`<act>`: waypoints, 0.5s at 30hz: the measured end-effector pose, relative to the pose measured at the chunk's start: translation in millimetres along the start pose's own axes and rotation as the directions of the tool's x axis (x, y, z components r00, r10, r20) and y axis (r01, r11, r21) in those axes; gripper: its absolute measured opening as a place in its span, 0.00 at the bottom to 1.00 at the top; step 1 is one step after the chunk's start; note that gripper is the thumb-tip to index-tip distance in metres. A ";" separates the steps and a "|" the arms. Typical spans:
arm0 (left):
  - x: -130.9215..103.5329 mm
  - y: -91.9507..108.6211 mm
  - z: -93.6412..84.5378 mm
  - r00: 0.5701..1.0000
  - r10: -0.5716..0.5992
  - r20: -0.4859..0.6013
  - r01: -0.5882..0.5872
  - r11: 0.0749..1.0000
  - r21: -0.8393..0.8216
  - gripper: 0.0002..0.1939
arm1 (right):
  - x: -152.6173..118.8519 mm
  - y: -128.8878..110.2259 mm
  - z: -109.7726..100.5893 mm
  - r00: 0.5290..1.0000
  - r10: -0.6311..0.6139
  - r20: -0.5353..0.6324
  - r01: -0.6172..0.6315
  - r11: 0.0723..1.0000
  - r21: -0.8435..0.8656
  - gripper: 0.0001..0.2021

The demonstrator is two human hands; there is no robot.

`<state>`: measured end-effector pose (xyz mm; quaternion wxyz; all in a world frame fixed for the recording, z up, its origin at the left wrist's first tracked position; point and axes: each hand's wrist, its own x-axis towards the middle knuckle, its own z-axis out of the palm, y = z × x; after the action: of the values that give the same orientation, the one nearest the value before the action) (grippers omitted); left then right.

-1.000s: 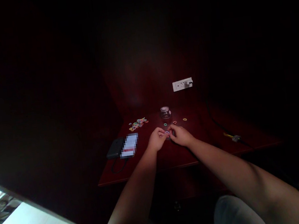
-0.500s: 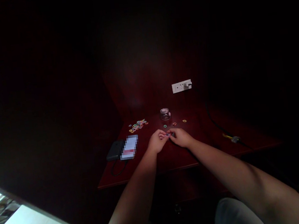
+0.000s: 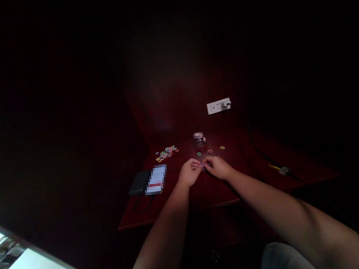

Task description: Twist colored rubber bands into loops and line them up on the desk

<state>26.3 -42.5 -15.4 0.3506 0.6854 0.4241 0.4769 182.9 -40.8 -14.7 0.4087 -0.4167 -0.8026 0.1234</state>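
My left hand (image 3: 190, 172) and my right hand (image 3: 217, 167) meet over the dark red table, fingertips pinched. Between them they hold a small purple-pink elastic band (image 3: 202, 165), drawn out flat. Just beyond the hands lie a green band (image 3: 199, 154), a red-orange band (image 3: 210, 151) and a yellow band (image 3: 222, 147), spaced in a row. Behind these stands a small clear jar (image 3: 199, 140) with a pinkish lid. A loose pile of several coloured bands (image 3: 168, 153) is spread at the back left.
To the left lie a phone (image 3: 156, 179) with a blurred screen and a black power bank (image 3: 139, 183) with a cable. A dark cord with a yellow-tipped plug (image 3: 283, 170) runs along the right. On the back wall is a white socket (image 3: 219, 106).
The band between my fingertips was a rounder loop and now looks stretched into a thin line. The whole view has shifted slightly, so everything sits a little lower.
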 end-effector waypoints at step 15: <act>4.1 -14.2 -2.2 0.998 0.053 0.014 -0.054 0.995 0.084 0.09 | 4.1 7.8 1.9 0.991 0.111 0.069 -0.120 0.982 0.147 0.10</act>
<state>21.4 -32.9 -25.8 0.3110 0.7136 0.4231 0.4638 184.6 -32.5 -17.9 0.4068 -0.4265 -0.7773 0.2200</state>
